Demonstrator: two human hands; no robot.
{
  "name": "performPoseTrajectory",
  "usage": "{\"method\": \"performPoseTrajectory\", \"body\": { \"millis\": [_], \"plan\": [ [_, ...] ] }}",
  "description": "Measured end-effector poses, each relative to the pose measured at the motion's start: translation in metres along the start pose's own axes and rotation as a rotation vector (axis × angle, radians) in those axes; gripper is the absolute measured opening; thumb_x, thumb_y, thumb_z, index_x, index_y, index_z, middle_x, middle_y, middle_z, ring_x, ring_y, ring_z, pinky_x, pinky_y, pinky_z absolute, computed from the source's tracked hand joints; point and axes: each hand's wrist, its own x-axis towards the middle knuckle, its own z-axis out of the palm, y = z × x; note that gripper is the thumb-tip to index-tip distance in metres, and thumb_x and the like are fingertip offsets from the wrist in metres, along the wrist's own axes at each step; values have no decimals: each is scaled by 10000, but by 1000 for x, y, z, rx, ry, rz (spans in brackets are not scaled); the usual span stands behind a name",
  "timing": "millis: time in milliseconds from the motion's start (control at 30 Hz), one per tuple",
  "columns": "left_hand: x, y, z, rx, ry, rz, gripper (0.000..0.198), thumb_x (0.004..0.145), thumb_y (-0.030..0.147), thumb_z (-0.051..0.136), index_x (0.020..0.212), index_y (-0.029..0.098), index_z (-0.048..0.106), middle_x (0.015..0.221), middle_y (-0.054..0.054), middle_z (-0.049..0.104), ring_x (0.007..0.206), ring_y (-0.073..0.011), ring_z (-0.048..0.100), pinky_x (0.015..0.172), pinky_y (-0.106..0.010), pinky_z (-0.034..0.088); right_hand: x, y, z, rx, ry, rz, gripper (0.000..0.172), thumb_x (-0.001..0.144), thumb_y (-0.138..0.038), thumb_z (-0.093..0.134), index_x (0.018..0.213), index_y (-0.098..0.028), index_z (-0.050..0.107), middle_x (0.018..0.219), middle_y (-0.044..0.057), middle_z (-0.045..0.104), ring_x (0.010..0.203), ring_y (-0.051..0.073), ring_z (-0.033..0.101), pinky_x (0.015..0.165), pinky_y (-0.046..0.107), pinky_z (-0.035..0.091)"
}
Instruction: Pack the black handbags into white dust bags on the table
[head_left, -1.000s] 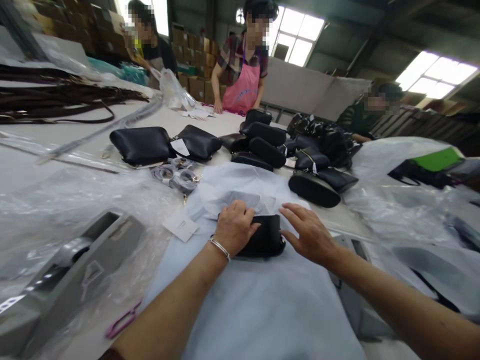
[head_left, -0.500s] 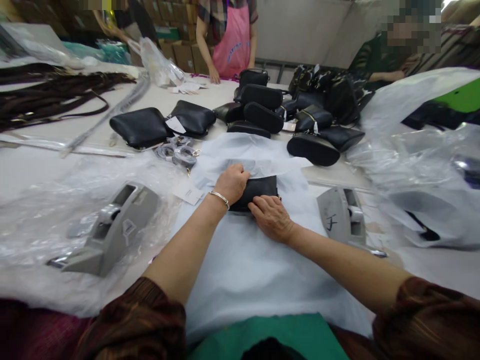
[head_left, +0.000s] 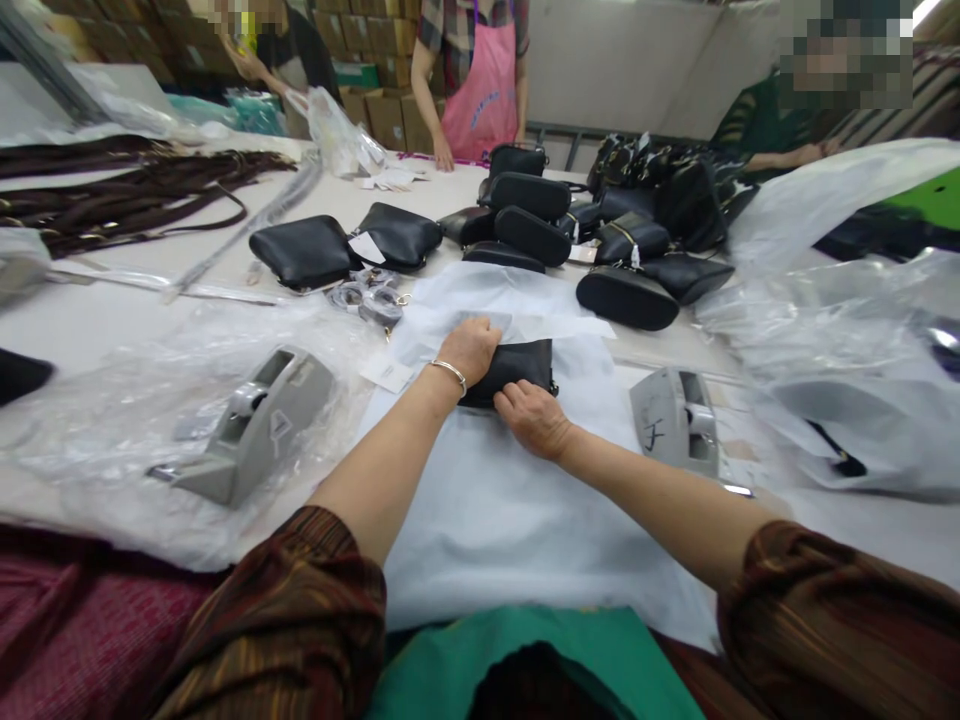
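Note:
A small black pouch (head_left: 521, 362) lies on white wrapping paper (head_left: 487, 540) in front of me. My left hand (head_left: 470, 352), with a silver bangle at its wrist, is closed at the pouch's upper left, its fingers curled over the edge of the bag. My right hand (head_left: 534, 415) grips the lower right edge, fingertips bent onto the black surface. Part of the pouch is hidden under both hands. A white card (head_left: 387, 374) lies left of my left hand, with bundled wrapped straps (head_left: 371, 298) just beyond it.
Grey tape dispensers stand on the left (head_left: 262, 425) and right (head_left: 675, 420). Across the table are several black bags (head_left: 532, 195), dark brown straps (head_left: 135, 190) and plastic wrap (head_left: 840, 340). A person in a pink apron (head_left: 484, 95) stands opposite; two others are farther back.
The view has shifted slightly, so most things sit a little further right. Both hands remain on the pouch, with my right hand's fingers drawn in slightly more.

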Motion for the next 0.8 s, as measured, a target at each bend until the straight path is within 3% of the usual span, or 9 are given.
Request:
{"method": "performPoseTrajectory", "body": {
  "millis": [333,800],
  "plan": [
    [3,11,-7,5,-13,-8,331,988,87,370,1112,106,677,1097,-158,657,1041,-252,590,818,-335,472,4,-4,3,15,-48,29,256,967,-78,444,862,-127,672,843,141,623,761,233,464,652,347,287],
    [-15,-3,3,-62,46,28,298,997,114,387,1048,142,679,1100,-124,630,1030,-237,545,835,-334,435,4,-2,1,-21,-13,-45,206,922,-49,499,804,-139,642,800,122,614,725,229,456,645,348,285]
  ]
}}
